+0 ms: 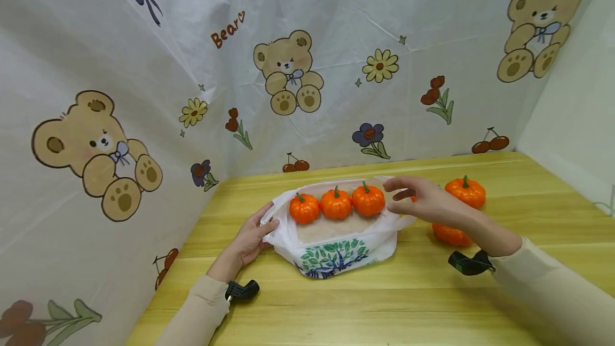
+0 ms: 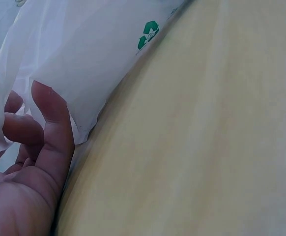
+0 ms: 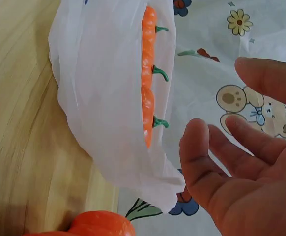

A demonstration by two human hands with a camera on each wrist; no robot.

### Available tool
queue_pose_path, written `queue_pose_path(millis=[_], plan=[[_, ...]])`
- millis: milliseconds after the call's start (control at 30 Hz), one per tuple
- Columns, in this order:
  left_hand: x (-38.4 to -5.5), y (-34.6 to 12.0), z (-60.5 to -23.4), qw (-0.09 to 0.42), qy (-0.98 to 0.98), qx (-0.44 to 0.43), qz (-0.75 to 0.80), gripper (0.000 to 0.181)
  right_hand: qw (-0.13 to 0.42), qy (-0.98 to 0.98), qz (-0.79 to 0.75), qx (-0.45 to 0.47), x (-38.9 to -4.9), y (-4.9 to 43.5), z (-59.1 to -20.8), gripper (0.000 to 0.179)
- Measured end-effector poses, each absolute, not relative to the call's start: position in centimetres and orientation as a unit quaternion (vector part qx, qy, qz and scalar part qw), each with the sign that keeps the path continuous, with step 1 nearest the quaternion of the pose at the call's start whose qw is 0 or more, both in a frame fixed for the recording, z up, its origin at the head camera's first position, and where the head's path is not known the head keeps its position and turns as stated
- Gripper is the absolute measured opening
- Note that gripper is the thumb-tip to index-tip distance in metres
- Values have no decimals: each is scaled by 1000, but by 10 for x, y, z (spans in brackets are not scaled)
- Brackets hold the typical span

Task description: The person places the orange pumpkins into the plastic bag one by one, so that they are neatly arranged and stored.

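A white plastic bag point(image 1: 283, 228) with a green and blue tree print lies on the table, its mouth spread wide. Three orange toy pumpkins with green stems stand in a row inside it: a left one point(image 1: 304, 209), a middle one point(image 1: 336, 204) and a right one point(image 1: 368, 200). At the bag's left end my left hand point(image 1: 252, 234) grips the rim, with plastic between thumb and fingers in the left wrist view. Beside the right end, my right hand point(image 1: 418, 196) hovers with fingers loosely bent and spread, holding nothing.
Right of the bag, partly behind my right arm, are more pumpkins on the wooden table point(image 1: 307, 314): a rear one point(image 1: 466, 192) and a nearer one point(image 1: 450, 235). A bear-printed sheet point(image 1: 336, 138) hangs behind and at left.
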State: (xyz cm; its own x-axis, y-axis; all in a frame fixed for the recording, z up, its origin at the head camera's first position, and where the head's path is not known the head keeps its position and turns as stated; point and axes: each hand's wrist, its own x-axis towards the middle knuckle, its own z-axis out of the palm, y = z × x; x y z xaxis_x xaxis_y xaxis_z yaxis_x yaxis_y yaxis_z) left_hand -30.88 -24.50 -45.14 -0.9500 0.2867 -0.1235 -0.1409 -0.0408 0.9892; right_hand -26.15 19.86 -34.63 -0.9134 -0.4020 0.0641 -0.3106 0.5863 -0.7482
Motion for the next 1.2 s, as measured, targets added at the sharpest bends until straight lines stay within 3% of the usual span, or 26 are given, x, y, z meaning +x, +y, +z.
queue_pose_path(millis=[333,700,1000,1200], plan=[[-309,-246,-454,156,670,67,723,76,24,881,-396,-258,-256,227,-351,49],[-308,-246,-452,155,678,68,715,76,-36,891,-363,-271,-258,274,-365,51],[-308,-244,-451,161,671,72,720,77,-25,899,-352,-261,-263,303,-371,55],[-305,-246,-450,157,668,78,723,77,19,894,-353,-274,-270,317,-378,55]])
